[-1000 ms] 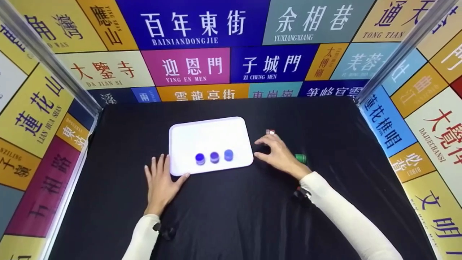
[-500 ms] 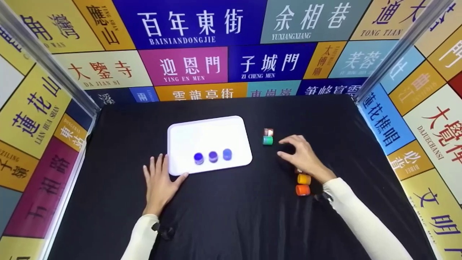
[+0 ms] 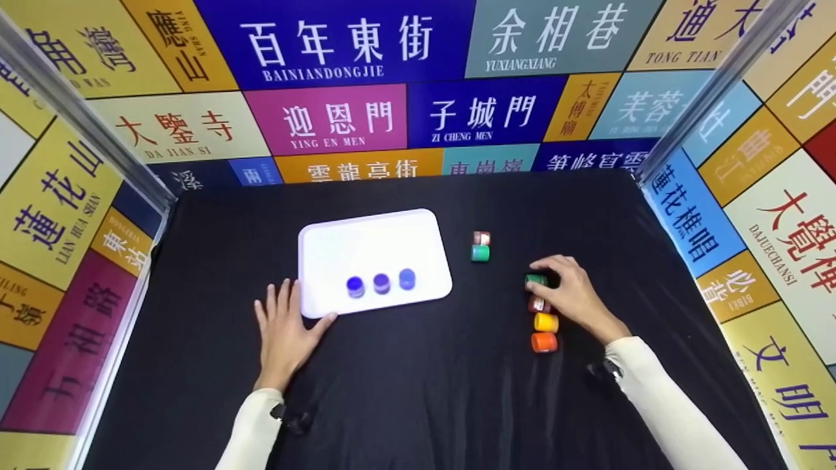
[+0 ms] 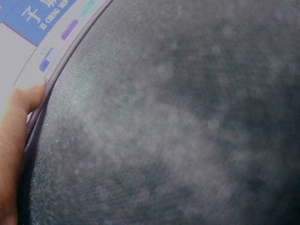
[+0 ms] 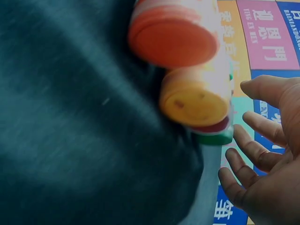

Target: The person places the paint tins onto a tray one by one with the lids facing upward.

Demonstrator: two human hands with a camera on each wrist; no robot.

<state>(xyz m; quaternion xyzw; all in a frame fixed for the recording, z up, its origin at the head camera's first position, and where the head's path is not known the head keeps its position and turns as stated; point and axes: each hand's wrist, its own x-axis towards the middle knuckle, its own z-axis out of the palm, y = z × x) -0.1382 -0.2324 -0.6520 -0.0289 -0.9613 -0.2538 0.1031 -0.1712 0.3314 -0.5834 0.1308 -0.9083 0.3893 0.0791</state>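
My left hand (image 3: pixel 285 333) lies with straight, spread fingers at the near left corner of a white tray (image 3: pixel 366 245). Its thumb (image 4: pixel 33 96) touches the tray's near edge in the left wrist view. Three small paint jars stand on the tray: a dark blue jar (image 3: pixel 354 286), a purple jar (image 3: pixel 381 283) and a lighter blue jar (image 3: pixel 407 279). My right hand (image 3: pixel 575 294) is at a dark green jar (image 3: pixel 535 280), thumb and forefinger on either side of it. In the right wrist view the fingers (image 5: pixel 255 150) are spread and loosely bent, apart from the jars.
Nearer me, in line with the dark green jar, lie a dark red jar (image 3: pixel 539 305), a yellow jar (image 3: pixel 546 322) and an orange jar (image 3: pixel 544 342). Right of the tray are a brownish-red jar (image 3: pixel 481 237) and a green jar (image 3: pixel 480 253). Sign-printed panels (image 3: pixel 326 117) enclose the black cloth (image 3: pixel 418 391).
My right hand has drawn back rightward from beside the tray, uncovering the green jar by the brownish-red one, and has come to the dark green jar. My left hand stays at the tray.
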